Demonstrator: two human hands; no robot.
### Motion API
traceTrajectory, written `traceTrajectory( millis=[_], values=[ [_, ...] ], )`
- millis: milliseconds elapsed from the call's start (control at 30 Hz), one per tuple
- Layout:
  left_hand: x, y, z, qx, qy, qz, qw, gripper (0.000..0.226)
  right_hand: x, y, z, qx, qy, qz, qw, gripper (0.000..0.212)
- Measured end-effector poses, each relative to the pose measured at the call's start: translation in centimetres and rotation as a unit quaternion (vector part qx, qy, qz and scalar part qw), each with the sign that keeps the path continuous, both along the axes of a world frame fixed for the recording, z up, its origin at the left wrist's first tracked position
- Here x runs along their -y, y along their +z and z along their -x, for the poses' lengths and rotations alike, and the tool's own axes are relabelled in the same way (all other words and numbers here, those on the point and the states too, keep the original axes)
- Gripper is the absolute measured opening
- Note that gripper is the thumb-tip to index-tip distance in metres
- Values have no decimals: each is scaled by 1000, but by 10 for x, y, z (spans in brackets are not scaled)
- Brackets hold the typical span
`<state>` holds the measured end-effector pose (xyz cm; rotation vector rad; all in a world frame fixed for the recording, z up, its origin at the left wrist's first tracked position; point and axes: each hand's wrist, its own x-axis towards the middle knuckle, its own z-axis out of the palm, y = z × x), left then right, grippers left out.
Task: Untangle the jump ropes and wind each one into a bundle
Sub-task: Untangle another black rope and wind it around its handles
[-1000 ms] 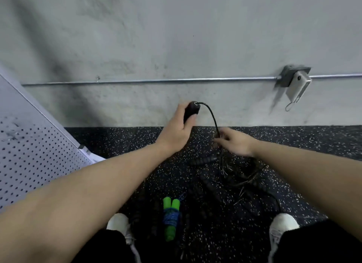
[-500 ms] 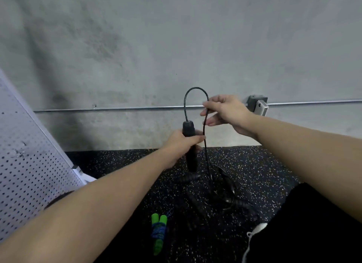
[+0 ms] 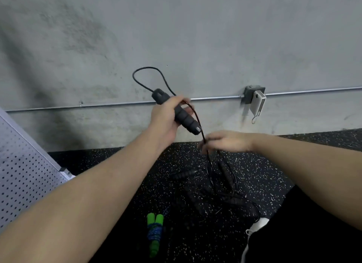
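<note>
Hands number 2. The left hand (image 3: 166,117) grips 1 black handle (image 3: 177,110), fingers curled round its upper half, held up before the wall with the free end slanting down to the right. From the handle's top 1 loop of black cord (image 3: 146,74) rises, crosses behind the fingers and runs down to the right hand (image 3: 227,142), which is blurred; its fingers seem to close on the cord, though the grip cannot be told for sure. Below it the cord drops into 1 tangle of black ropes (image 3: 213,188) on the floor, where at least 2 more black handles show, 1 of them (image 3: 185,174) lying to the left of the heap. Further counting in the dark heap is not possible. Nearer the person lies 1 green-handled rope (image 3: 154,231), already wound, its 2 green handles side by side and bound with blue cord.

Half a second earlier the handle stood upright and the right hand was raised beside the loop; now the handle is tilted and the right hand is lower, near the floor line.

Around: speckled black floor (image 3: 121,164), grey wall (image 3: 195,37) with 1 metal conduit (image 3: 117,104) and 1 junction box (image 3: 253,95), a perforated white panel (image 3: 21,172) at left, and 1 white shoe (image 3: 258,226) touching the tangle's edge. Both forearms hide part of the floor.
</note>
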<state>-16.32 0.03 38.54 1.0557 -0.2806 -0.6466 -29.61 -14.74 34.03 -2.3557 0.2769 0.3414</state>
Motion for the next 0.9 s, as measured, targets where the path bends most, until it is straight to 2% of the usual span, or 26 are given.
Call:
traceTrajectory(
  millis=[67,100,167,233,367,467,600,733,800,900],
  values=[
    [6,0,-12,-29,5,15,999,9,6,-13,-3,-50,45,67,995,24],
    [9,-1,-18,-35,11,18,999,11,12,-17,-6,-53,36,86,994,25],
    [14,-7,-29,-41,40,19,998,7,28,-19,-13,-28,-33,110,993,26],
    [18,-16,-38,-42,49,11,998,14,46,-14,-17,13,-114,121,986,27],
    [30,-38,-32,31,-48,-111,992,16,65,3,-19,131,-240,62,960,33],
    [50,-55,-16,89,-134,-175,971,21,76,10,-26,180,-258,103,944,30],
    [83,-72,8,134,-190,-191,954,23,80,11,-32,198,-240,65,948,27],
    [109,-79,21,100,-195,-167,961,27,85,11,-26,229,-276,21,933,25],
    [114,-84,27,117,-209,-188,953,29,87,14,-21,247,-301,-24,921,23],
    [119,-86,38,116,-229,-184,949,19,85,18,-16,265,-297,-70,915,16]
  ],
)
